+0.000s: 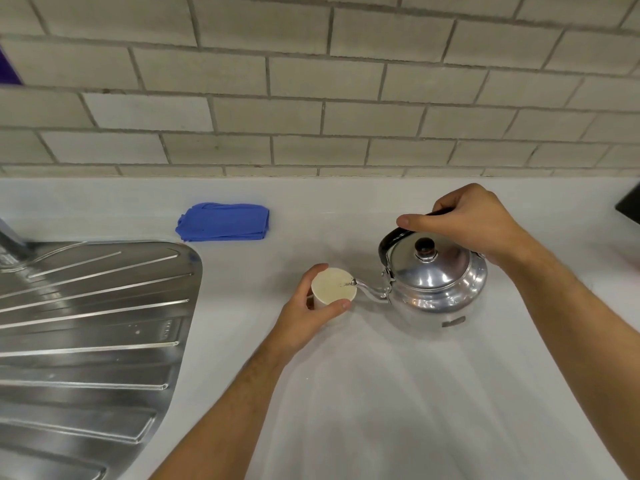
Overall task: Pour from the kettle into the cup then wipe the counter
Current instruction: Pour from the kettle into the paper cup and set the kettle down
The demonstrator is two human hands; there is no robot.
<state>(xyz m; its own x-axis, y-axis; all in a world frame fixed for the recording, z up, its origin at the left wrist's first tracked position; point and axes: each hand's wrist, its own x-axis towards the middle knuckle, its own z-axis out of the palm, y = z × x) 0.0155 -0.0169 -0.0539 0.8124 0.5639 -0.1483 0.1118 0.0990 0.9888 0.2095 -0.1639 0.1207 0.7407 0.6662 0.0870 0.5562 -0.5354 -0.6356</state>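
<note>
A shiny metal kettle [437, 282] with a black handle and a black lid knob is tilted left, its thin spout tip over the rim of a white cup [333, 285]. My right hand [471, 221] grips the black handle from above. My left hand [311, 310] wraps the cup from the near left side, on the white counter [381, 393]. Liquid shows at the spout tip inside the cup. A folded blue cloth [223, 221] lies on the counter farther back and to the left, untouched.
A ribbed steel drainboard [90, 323] fills the left side, with part of a tap [8, 237] at its far edge. A grey tiled wall [311, 98] runs behind the counter. A dark object [628, 204] sits at the right edge.
</note>
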